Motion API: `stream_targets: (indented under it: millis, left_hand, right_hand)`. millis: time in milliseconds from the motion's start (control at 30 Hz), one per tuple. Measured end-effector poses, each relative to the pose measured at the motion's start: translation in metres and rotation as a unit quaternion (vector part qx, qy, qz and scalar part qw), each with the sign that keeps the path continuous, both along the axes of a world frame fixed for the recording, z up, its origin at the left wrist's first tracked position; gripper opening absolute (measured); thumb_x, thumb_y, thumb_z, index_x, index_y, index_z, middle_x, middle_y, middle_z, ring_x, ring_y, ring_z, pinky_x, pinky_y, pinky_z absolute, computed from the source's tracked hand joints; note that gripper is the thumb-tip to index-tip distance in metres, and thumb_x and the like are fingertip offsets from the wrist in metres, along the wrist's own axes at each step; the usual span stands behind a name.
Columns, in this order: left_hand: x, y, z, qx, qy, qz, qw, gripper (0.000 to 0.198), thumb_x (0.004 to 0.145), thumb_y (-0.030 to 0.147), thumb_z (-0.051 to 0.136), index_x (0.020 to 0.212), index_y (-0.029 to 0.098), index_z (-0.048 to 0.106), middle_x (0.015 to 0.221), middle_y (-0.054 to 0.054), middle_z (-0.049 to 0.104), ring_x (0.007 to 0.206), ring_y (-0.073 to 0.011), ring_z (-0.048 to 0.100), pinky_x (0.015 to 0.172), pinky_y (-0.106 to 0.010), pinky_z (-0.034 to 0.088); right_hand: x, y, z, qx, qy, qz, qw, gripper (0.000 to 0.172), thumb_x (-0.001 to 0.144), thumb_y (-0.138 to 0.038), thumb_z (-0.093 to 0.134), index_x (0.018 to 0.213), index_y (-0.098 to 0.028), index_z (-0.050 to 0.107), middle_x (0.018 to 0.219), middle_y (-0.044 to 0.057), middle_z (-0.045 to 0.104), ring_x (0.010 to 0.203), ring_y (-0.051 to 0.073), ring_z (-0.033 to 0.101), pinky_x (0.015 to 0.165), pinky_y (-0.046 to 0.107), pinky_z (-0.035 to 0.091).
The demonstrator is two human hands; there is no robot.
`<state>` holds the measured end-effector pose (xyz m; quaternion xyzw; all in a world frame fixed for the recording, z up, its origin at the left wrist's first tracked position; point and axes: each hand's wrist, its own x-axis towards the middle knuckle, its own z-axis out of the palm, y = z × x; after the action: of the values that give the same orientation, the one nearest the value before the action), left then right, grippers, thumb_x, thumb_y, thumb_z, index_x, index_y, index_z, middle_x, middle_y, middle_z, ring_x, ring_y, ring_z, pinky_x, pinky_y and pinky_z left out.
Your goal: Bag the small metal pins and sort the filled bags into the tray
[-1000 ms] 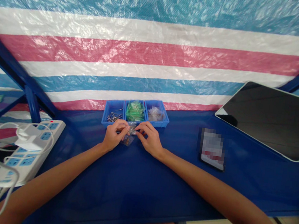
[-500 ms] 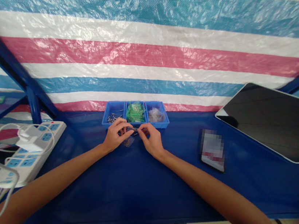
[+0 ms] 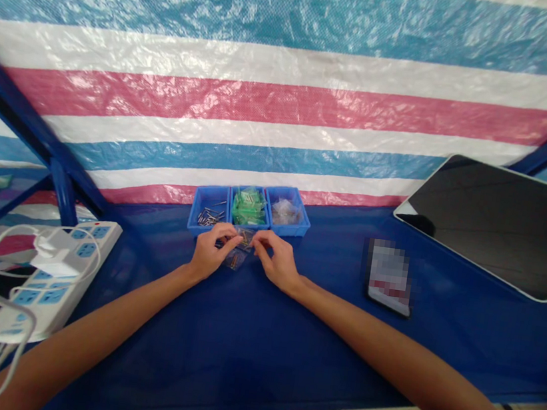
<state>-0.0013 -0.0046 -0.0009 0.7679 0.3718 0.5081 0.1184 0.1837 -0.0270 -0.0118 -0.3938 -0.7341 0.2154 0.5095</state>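
Between both hands is a small clear plastic bag (image 3: pixel 246 238) with thin metal pieces showing through it. My left hand (image 3: pixel 212 249) pinches its left side with thumb and fingers. At its right edge, my right hand (image 3: pixel 276 259) is closed in a pinch too. Just below lies another small clear bag (image 3: pixel 234 259) with brassy pieces inside, on the blue tabletop (image 3: pixel 245 342). Right behind the hands stand three joined blue bins (image 3: pixel 248 227). Loose metal pins or screws (image 3: pixel 210 217) fill part of the left bin, green packets (image 3: pixel 249 205) the middle one, clear bags (image 3: pixel 286 212) the right one.
To the left is a white power strip (image 3: pixel 53 290) with plugs and looping white cables. A phone (image 3: pixel 389 277) lies to the right, and a dark-screened white-edged panel (image 3: pixel 497 224) leans behind it. Striped plastic sheeting (image 3: pixel 287 99) hangs at the back between blue frame bars.
The clear bag between my hands now lies flatter and shows more of its face. My left fingers have lowered slightly and closed in. My right hand has barely moved.
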Motion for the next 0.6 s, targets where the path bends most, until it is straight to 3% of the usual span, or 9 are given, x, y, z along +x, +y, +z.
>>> stream_targets:
  millis: [267,400,600]
  left_hand:
    - [-0.0065,-0.0055,0.0087,-0.004,0.054,-0.068,0.996,0.021,0.086,0.020,0.050,0.102,0.016,0.063,0.095,-0.007,0.067,0.074,-0.0136,0.061,0.074,-0.027,0.049]
    - [-0.0042,-0.0044,0.0094,0.006,0.043,-0.063,0.997,0.021,0.086,0.021,0.052,0.102,0.016,0.064,0.096,-0.007,0.067,0.075,-0.0135,0.060,0.071,-0.026,0.049]
    - [-0.0012,-0.0026,0.0051,0.013,0.035,-0.023,0.999,0.015,0.085,0.027,0.059,0.094,0.018,0.066,0.076,-0.002,0.065,0.064,-0.0108,0.056,0.066,-0.023,0.047]
  right_hand:
    - [0.0005,0.0027,0.0010,0.042,0.004,0.007,0.999,0.028,0.092,-0.019,0.043,0.111,-0.022,0.063,0.097,0.005,0.068,0.081,0.015,0.063,0.081,0.029,0.050]
    - [-0.0002,0.0031,0.0009,0.038,0.006,-0.019,0.999,0.020,0.090,-0.024,0.051,0.103,-0.021,0.066,0.095,0.005,0.068,0.081,0.016,0.063,0.079,0.029,0.050]
    - [-0.0005,0.0010,0.0043,0.010,0.009,-0.045,0.999,0.017,0.087,-0.032,0.056,0.084,-0.019,0.066,0.078,0.003,0.063,0.069,0.014,0.057,0.066,0.026,0.048]
